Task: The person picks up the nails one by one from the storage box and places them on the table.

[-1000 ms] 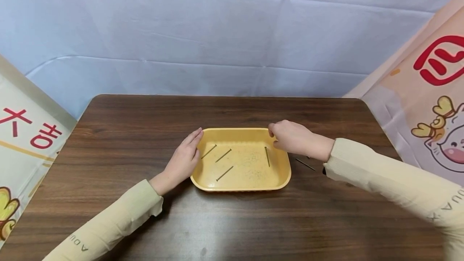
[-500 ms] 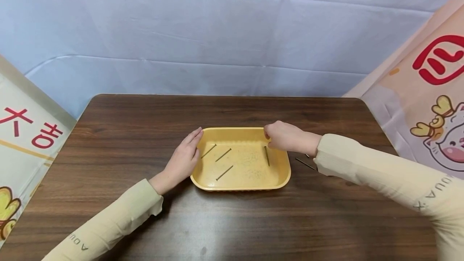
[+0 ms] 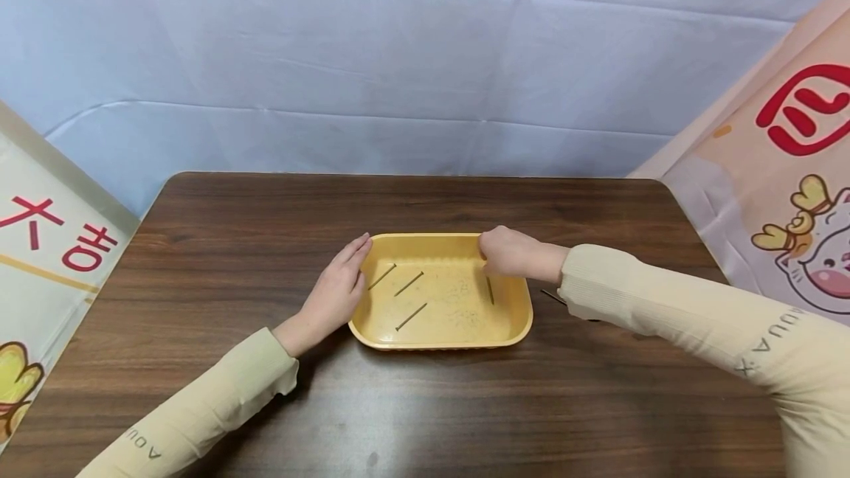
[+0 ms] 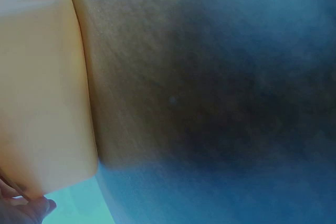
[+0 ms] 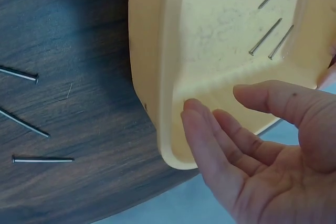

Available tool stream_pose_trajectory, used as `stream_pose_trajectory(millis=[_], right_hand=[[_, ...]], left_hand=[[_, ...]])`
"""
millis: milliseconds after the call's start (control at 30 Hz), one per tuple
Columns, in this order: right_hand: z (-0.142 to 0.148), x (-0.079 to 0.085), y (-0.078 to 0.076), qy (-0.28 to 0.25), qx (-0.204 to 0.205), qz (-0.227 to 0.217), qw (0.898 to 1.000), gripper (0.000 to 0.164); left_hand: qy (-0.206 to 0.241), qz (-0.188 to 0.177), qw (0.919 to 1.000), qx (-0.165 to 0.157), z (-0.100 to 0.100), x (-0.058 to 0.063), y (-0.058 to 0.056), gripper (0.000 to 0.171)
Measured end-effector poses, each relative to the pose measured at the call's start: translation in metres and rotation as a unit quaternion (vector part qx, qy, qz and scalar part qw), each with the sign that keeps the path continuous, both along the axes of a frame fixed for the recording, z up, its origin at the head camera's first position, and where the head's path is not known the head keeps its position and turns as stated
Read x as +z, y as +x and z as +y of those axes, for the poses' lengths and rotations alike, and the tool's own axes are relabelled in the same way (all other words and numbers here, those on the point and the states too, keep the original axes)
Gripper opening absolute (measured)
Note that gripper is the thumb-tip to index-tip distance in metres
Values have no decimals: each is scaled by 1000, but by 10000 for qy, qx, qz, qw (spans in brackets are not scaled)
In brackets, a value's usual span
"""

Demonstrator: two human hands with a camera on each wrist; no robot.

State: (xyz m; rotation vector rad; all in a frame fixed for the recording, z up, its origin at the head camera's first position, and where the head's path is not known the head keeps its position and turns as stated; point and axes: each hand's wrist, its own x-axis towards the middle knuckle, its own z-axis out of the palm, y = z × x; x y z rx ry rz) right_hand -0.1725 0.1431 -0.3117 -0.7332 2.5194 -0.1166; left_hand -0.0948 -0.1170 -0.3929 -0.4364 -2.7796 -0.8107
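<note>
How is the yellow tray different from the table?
Colour: the tray is yellow, while the table is dark brown with wood grain.
Size: the tray is smaller than the table.
Shape: the tray has raised walls; the table is flat.
Same: nails lie in the tray and on the table.

Head view: we look forward and down from above near side, wide enough for table (image 3: 398, 419), yellow tray (image 3: 438, 347), left hand (image 3: 335, 297), right hand (image 3: 514, 251) and pale backdrop (image 3: 332, 57).

Left wrist view: we sit very close to pale wall (image 4: 47, 87), probably tray's; dark area alongside too blurred to place.

Right wrist view: we look from nearby, across right hand into tray and onto table, turned round so backdrop lies low.

Head and right wrist views share three slanting nails (image 3: 409, 284) inside tray.
</note>
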Motion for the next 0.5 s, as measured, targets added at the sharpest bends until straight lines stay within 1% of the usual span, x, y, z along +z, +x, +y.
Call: stream_pose_trajectory(millis=[100, 200, 267, 400, 500], right_hand=[[-2, -1, 1, -5, -34, -125, 9999, 8], [-4, -4, 1, -82, -241, -378, 9990, 5], [-5, -6, 1, -166, -458, -603, 9970, 3], [-7, -10, 1, -274, -783, -866, 9928, 8], [-9, -12, 1, -289, -895, -908, 9914, 12]], left_hand=[[1, 11, 10000, -5, 0, 0, 0, 47], [-6, 29, 10000, -9, 0, 0, 0, 47], [-11, 42, 10000, -13, 0, 0, 0, 47], [-26, 25, 10000, -20, 0, 1, 1, 47], [-30, -1, 10000, -20, 0, 1, 1, 47]])
